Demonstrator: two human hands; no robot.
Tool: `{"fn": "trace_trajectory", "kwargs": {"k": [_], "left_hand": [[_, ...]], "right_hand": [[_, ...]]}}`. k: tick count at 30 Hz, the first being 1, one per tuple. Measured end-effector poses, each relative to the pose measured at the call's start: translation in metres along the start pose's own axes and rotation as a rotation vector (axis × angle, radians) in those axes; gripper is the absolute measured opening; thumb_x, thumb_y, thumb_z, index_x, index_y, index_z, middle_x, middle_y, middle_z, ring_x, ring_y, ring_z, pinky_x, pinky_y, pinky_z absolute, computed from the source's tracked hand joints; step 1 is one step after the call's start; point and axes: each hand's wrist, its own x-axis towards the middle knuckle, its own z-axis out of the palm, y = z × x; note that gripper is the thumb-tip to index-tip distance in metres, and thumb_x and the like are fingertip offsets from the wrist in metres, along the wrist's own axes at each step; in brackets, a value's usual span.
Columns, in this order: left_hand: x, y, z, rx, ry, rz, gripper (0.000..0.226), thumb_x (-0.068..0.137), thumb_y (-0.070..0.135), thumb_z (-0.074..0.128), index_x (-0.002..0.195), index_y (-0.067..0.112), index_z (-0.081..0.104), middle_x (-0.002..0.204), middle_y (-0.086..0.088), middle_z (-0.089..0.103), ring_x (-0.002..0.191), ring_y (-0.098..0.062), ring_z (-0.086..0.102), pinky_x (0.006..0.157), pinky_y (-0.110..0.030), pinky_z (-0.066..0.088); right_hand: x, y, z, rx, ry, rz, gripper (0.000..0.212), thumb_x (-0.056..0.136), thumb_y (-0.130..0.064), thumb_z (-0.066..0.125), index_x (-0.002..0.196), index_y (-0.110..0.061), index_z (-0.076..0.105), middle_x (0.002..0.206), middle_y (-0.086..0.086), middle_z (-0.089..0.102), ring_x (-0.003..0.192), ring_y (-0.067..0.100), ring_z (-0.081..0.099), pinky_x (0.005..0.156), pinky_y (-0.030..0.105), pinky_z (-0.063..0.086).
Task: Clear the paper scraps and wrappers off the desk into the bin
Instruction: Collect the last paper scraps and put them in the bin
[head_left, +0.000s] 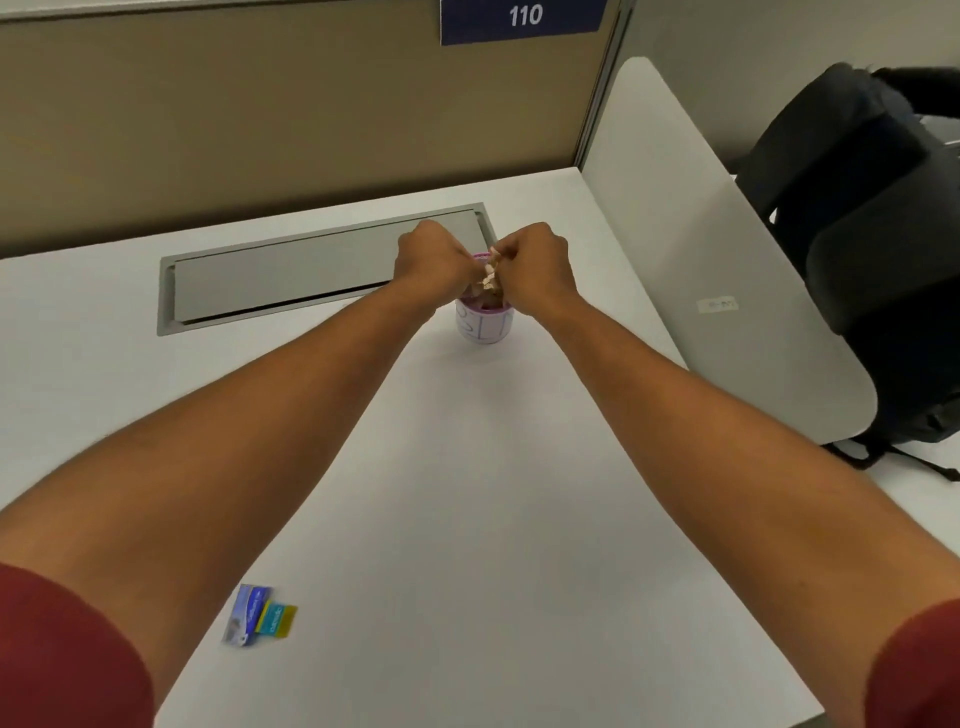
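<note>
Both grips are closing on one crumpled paper scrap (491, 270): my left hand (431, 257) and my right hand (535, 265) are pinching it from either side, fists curled, knuckles turned away from me, right above the open mouth of the small bin (484, 322).

Working from near to far: my two dark red sleeves (67, 654) are framing the bottom corners, and my bare forearms are stretching out from them and converging toward the middle of the white bench (467, 519). Close to me, just beside my left forearm, a small blue wrapper (248, 616) is lying flat on the bench, with a teal and yellow wrapper (277, 619) touching its right edge. Both are sitting well apart from the bin.

Farther out, the bin is standing upright on the bench, a little white cup with a purple rim and faint blue lettering I cannot read. Something brownish is already showing inside it, below the scrap I am holding. Just behind my hands a long grey cable hatch (291, 275) is lying flush in the bench top. To the right a white side divider (691, 249) is rising from the bench edge, carrying a small label, and a black backpack (872, 249) is resting beyond it. At the back a tan partition (260, 114) is standing, bearing a blue sign (522, 18) reading 110.
</note>
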Motion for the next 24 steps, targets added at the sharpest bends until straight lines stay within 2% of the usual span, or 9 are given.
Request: {"fn": "trace_trajectory", "kwargs": {"k": [2,5,8,11,14,16,19,22,24], "left_hand": [[0.005,0.002,-0.001,0.010,-0.001,-0.004,0.022,0.079,0.016,0.086,0.094,0.001,0.080,0.093,-0.017,0.079,0.085,-0.030,0.079,0.083,-0.045,0.067],[0.010,0.006,-0.007,-0.007,-0.033,-0.020,0.016,0.082,0.007,0.079,0.095,0.000,0.078,0.093,-0.019,0.078,0.083,-0.033,0.079,0.082,-0.047,0.067],[0.006,0.007,-0.012,0.042,-0.024,0.038,0.017,0.088,0.001,0.071,0.103,0.000,0.079,0.102,-0.020,0.077,0.090,-0.034,0.078,0.085,-0.047,0.066],[-0.006,0.007,-0.018,0.079,-0.047,0.099,0.023,0.092,-0.001,0.070,0.112,0.004,0.079,0.111,-0.019,0.077,0.099,-0.032,0.076,0.089,-0.045,0.065],[-0.020,0.002,-0.029,0.072,-0.067,0.165,0.025,0.092,-0.003,0.070,0.114,0.005,0.079,0.112,-0.017,0.078,0.099,-0.030,0.076,0.089,-0.045,0.065],[-0.032,-0.010,-0.040,0.040,-0.079,0.216,0.027,0.093,-0.005,0.067,0.115,0.005,0.079,0.110,-0.015,0.079,0.097,-0.028,0.077,0.089,-0.043,0.066],[-0.056,-0.041,-0.065,-0.049,-0.097,0.233,0.027,0.094,-0.006,0.066,0.115,0.006,0.079,0.103,-0.012,0.079,0.093,-0.022,0.078,0.086,-0.038,0.066],[-0.083,-0.090,-0.098,-0.150,-0.079,0.182,0.024,0.093,-0.004,0.068,0.110,0.008,0.080,0.097,-0.007,0.080,0.089,-0.016,0.078,0.083,-0.033,0.067],[-0.105,-0.127,-0.120,-0.217,-0.043,0.124,0.023,0.091,-0.003,0.071,0.108,0.008,0.080,0.097,-0.008,0.081,0.090,-0.016,0.078,0.083,-0.034,0.066]], "right_hand": [[0.003,0.002,-0.002,-0.045,-0.041,-0.039,0.020,0.097,-0.010,0.062,0.111,-0.006,0.077,0.109,0.011,0.074,0.095,0.026,0.070,0.078,0.028,0.054],[0.009,0.000,-0.010,-0.091,-0.074,-0.080,0.022,0.095,-0.011,0.065,0.115,-0.007,0.075,0.116,0.011,0.072,0.102,0.027,0.070,0.083,0.031,0.057],[0.014,-0.003,-0.016,-0.161,-0.103,-0.104,0.029,0.095,-0.009,0.067,0.124,-0.009,0.071,0.126,0.010,0.069,0.113,0.027,0.067,0.085,0.028,0.052],[0.013,-0.009,-0.017,-0.227,-0.133,-0.130,0.031,0.092,-0.011,0.071,0.123,-0.010,0.071,0.124,0.010,0.069,0.111,0.026,0.067,0.086,0.029,0.053],[0.009,-0.011,-0.012,-0.226,-0.087,-0.167,0.027,0.091,-0.013,0.073,0.118,-0.011,0.074,0.119,0.008,0.072,0.103,0.023,0.069,0.081,0.025,0.052],[0.005,-0.007,-0.006,-0.256,-0.094,-0.188,0.024,0.090,-0.018,0.074,0.114,-0.013,0.076,0.115,0.008,0.073,0.098,0.022,0.070,0.080,0.025,0.053],[-0.001,0.000,0.000,-0.285,-0.143,-0.169,0.028,0.089,-0.019,0.076,0.116,-0.011,0.076,0.118,0.009,0.073,0.103,0.025,0.070,0.087,0.030,0.057],[-0.014,-0.002,-0.004,-0.207,0.002,-0.210,0.024,0.095,-0.016,0.069,0.118,-0.012,0.075,0.125,0.007,0.070,0.112,0.023,0.067,0.086,0.025,0.051],[-0.031,-0.003,-0.008,-0.100,0.124,-0.275,0.021,0.096,-0.013,0.064,0.114,-0.015,0.074,0.123,0.003,0.071,0.111,0.018,0.067,0.090,0.023,0.051]]}}
